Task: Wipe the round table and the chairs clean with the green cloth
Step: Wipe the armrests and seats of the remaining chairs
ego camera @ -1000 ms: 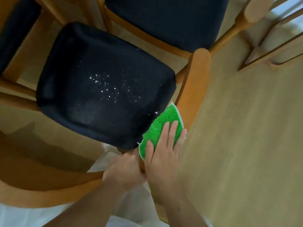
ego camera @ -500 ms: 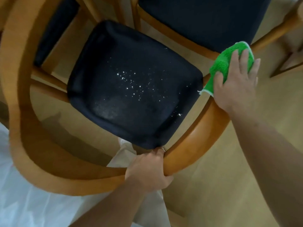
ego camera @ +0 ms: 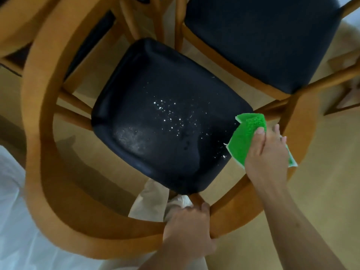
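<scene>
The person's right hand [ego camera: 266,152] holds the green cloth [ego camera: 246,137], its grip closed on it with the thumb across the top and the fingers curled round the far side, and presses the cloth against the curved wooden armrest [ego camera: 303,133] at the right edge of the chair's dark seat [ego camera: 165,114]. The left hand [ego camera: 187,228] grips the same wooden rail at the near edge, fingers wrapped around it, apparently steadying the chair. Judged from how things lie, the chair work is only partly done: a scatter of small white crumbs [ego camera: 171,115] sits across the middle of the seat and a pale dusty smear [ego camera: 130,137] lies toward its left side, so the cushion itself looks not yet wiped, while the wiping is being given to the frame. A second chair [ego camera: 263,36] with a similar dark seat stands just beyond, at the far right, and whether it has been cleaned cannot be told. The round table does not show clearly; a wooden surface in the far left corner may belong to it, but that is uncertain, so nothing can be said of its state. Beneath the chairs lies a pale wooden floor [ego camera: 321,191], light and smooth-looking. The person's pale clothing [ego camera: 19,221] fills the near left corner of the view, and another wooden frame [ego camera: 342,102] stands at the far right edge.
</scene>
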`<state>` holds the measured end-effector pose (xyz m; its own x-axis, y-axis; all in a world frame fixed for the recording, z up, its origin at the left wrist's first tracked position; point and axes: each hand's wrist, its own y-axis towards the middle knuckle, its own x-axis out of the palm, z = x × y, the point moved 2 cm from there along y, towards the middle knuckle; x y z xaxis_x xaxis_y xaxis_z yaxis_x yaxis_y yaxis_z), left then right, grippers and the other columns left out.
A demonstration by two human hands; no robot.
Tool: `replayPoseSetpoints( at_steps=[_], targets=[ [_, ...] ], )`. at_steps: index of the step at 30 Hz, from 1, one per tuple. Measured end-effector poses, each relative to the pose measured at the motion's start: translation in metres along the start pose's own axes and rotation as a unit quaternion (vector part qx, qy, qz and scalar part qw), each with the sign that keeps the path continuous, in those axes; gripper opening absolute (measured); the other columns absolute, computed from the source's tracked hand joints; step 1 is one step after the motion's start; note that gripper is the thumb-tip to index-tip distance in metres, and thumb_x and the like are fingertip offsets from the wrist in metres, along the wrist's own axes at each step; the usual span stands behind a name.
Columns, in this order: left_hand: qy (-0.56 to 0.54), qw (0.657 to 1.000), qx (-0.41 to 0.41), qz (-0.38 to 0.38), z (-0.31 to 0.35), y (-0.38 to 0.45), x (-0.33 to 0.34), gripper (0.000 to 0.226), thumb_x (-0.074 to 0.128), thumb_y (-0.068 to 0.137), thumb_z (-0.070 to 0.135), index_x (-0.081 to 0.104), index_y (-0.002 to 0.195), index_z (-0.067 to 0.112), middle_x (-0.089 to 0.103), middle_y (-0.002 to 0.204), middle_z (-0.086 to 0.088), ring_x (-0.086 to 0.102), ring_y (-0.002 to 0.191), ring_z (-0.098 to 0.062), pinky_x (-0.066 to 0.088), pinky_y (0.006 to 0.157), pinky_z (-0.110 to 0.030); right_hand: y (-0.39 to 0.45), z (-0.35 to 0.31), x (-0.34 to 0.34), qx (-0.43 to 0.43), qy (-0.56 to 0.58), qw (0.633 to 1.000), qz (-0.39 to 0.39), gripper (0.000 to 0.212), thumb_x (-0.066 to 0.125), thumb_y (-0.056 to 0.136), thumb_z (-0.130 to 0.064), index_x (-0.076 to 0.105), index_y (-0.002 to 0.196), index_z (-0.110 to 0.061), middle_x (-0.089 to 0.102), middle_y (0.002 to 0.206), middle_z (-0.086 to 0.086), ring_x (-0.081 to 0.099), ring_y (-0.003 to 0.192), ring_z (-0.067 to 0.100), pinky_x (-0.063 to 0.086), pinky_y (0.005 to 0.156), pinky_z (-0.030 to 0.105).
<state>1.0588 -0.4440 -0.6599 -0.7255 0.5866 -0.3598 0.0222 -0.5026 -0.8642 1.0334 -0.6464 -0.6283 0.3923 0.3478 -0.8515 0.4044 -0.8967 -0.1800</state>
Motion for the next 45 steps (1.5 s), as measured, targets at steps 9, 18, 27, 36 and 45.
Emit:
replayPoseSetpoints(
  at_steps=[9, 18, 27, 36, 45],
  targets=[
    [-0.106, 0.994, 0.004, -0.003, -0.026, 0.024, -0.014, 0.037, 0.034, 0.099, 0.033, 0.041, 0.132, 0.018, 0.060, 0.118, -0.007, 0.058, 0.107, -0.025, 0.044, 0.093, -0.039, 0.094, -0.025, 0.048, 0.095, 0.132, 0.986, 0.029, 0.039, 0.026, 0.101, -0.040, 0.042, 0.068, -0.025, 0.047, 0.066, -0.005, 0.044, 0.057, 0.011, 0.034, 0.057, 0.035],
    [-0.236, 0.874, -0.168, 0.391, -0.167, 0.089, -0.152, 0.073, 0.065, 0.086, 0.036, 0.032, 0.147, 0.014, 0.039, 0.146, -0.013, 0.037, 0.131, -0.029, 0.034, 0.108, -0.044, 0.107, -0.013, 0.195, 0.079, -0.095, 0.976, -0.177, 0.064, 0.024, 0.103, -0.043, -0.005, 0.154, -0.017, -0.014, 0.160, 0.017, -0.013, 0.147, 0.034, -0.001, 0.117, 0.051],
    [-0.152, 0.943, -0.282, 0.091, -0.245, 0.153, -0.213, 0.147, 0.077, 0.062, 0.067, -0.054, 0.121, 0.036, -0.063, 0.129, 0.001, -0.045, 0.130, -0.037, 0.001, 0.103, -0.074, 0.006, -0.046, 0.248, -0.115, -0.143, 0.960, -0.213, 0.062, 0.019, 0.099, -0.048, 0.009, 0.154, -0.025, 0.002, 0.161, 0.017, 0.000, 0.147, 0.039, 0.003, 0.115, 0.057],
    [-0.157, 0.939, -0.305, 0.024, -0.240, 0.151, -0.225, 0.143, 0.075, 0.062, 0.068, -0.061, 0.093, 0.036, -0.071, 0.102, 0.002, -0.048, 0.125, -0.041, 0.000, 0.105, -0.075, 0.066, -0.032, 0.237, -0.339, -0.205, 0.888, -0.233, 0.059, 0.031, 0.094, -0.046, 0.026, 0.149, -0.025, 0.025, 0.157, 0.006, 0.025, 0.144, 0.031, 0.015, 0.114, 0.052],
    [-0.158, 0.940, -0.303, 0.000, -0.237, 0.152, -0.228, 0.145, 0.075, 0.064, 0.068, -0.060, 0.103, 0.032, -0.070, 0.101, -0.001, -0.050, 0.124, -0.041, -0.001, 0.105, -0.074, 0.180, -0.077, 0.247, -0.076, -0.222, 0.966, -0.107, 0.062, 0.026, 0.097, -0.034, 0.009, 0.155, -0.017, 0.002, 0.161, 0.016, 0.000, 0.148, 0.036, 0.005, 0.115, 0.061]
  ],
)
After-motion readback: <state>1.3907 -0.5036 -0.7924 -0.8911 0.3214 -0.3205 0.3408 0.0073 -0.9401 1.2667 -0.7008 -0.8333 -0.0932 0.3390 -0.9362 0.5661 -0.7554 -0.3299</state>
